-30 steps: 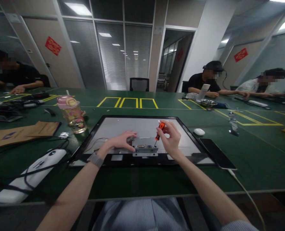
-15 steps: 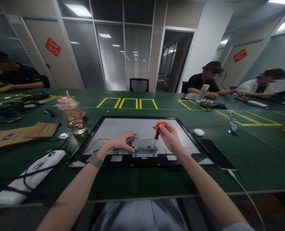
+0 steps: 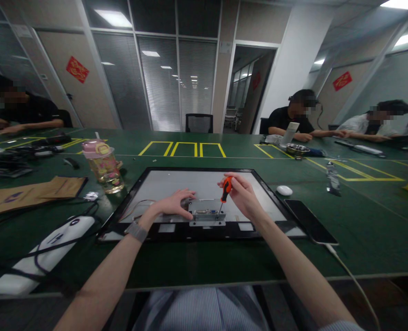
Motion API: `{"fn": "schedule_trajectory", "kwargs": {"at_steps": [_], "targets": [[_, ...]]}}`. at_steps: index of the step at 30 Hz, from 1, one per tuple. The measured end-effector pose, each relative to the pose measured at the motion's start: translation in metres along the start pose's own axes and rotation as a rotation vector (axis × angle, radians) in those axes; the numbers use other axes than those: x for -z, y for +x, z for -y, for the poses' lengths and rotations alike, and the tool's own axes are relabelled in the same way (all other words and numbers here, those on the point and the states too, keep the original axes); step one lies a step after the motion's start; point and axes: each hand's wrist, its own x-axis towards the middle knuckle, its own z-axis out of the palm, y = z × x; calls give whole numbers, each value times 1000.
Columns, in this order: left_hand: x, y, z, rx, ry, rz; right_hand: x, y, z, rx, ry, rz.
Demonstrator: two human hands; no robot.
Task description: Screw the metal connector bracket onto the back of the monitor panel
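Note:
A flat display panel (image 3: 204, 184) with a black frame lies on the green table, its pale back facing up. Near its front edge sits a silver metal bracket (image 3: 208, 222) with connector ports. My right hand (image 3: 244, 195) is closed around the orange and black handle of a screwdriver (image 3: 226, 187). The shaft points down, its tip at the right part of the bracket; the tip's exact contact is too small to tell. My left hand (image 3: 174, 203) rests at the bracket's left end, thumb and fingers spread, touching it. Thin wires (image 3: 135, 207) run beside that wrist.
To the left are a pink-lidded bottle (image 3: 102, 165), a brown paper bag (image 3: 35, 193) and a white power strip (image 3: 45, 257) with black cables. On the right lie a phone (image 3: 310, 221) with a cable and a white earbud case (image 3: 284, 190). Several people sit across the table.
The screwdriver handle has turned slightly in my right hand, its tip staying at the same place. My left hand and the panel keep their positions.

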Motion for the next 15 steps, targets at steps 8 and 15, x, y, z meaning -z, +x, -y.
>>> {"fn": "schedule_trajectory", "kwargs": {"at_steps": [8,15], "targets": [[0,-1,-4,-2,1,2,0,1,2,66,-59,45],[0,1,-4,13,7,11,13,6,-2,64,-121,22]]}}
